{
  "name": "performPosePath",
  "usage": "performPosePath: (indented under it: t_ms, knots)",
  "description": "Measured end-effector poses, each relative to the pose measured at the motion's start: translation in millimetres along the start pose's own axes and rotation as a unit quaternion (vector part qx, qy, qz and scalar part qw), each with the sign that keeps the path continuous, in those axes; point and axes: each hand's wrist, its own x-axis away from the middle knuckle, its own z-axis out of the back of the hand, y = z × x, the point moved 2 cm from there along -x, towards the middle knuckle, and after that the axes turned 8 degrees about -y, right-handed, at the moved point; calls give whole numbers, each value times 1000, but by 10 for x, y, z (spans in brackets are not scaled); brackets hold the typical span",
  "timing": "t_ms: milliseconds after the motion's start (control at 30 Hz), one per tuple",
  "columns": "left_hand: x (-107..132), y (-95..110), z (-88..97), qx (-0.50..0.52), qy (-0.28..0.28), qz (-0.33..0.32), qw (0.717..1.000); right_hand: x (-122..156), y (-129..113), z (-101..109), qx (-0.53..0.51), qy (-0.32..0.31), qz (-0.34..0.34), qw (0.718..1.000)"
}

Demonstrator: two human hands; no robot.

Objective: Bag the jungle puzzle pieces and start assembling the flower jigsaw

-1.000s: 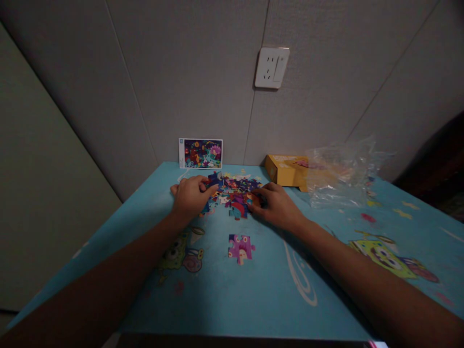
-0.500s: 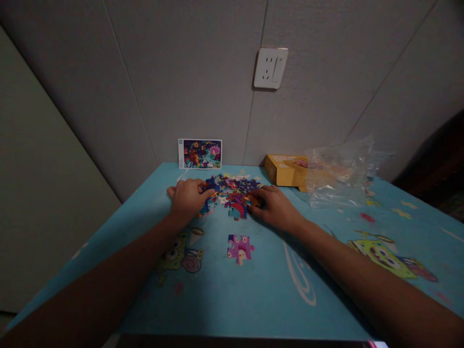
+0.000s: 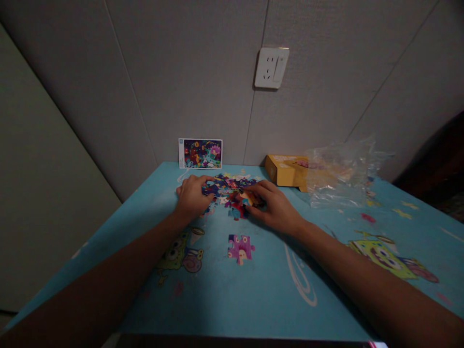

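A heap of colourful jigsaw pieces (image 3: 232, 189) lies on the blue cartoon-printed table (image 3: 253, 290) near the wall. My left hand (image 3: 192, 197) rests on the heap's left side, fingers curled onto the pieces. My right hand (image 3: 270, 205) presses in from the right, its fingertips pinched among the pieces at the heap's middle. A small joined purple section (image 3: 240, 248) lies alone on the table in front of the heap, apart from both hands.
A picture card (image 3: 200, 153) leans against the wall behind the heap. A yellow cardboard box (image 3: 286, 170) and a crumpled clear plastic bag (image 3: 340, 174) sit at the back right. A wall socket (image 3: 271, 67) is above. The table's left edge drops off.
Both hands have closed in toward the middle of the heap, the right hand most, bunching the pieces into a narrower pile. The purple section has not moved.
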Motion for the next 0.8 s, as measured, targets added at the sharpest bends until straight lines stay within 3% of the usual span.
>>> performPosePath:
  t_ms: [100,200,267,800]
  knots:
    - [47,91,-10,22,5,-117,993,5,-45,15,-26,12,25,999]
    - [125,203,-43,43,-37,-260,964,9,-68,19,-47,17,41,998]
    - [164,250,-68,61,-64,-313,946,12,-75,19,-54,16,53,997]
    - [162,278,-32,98,-90,-329,935,30,-99,11,-69,-7,63,996]
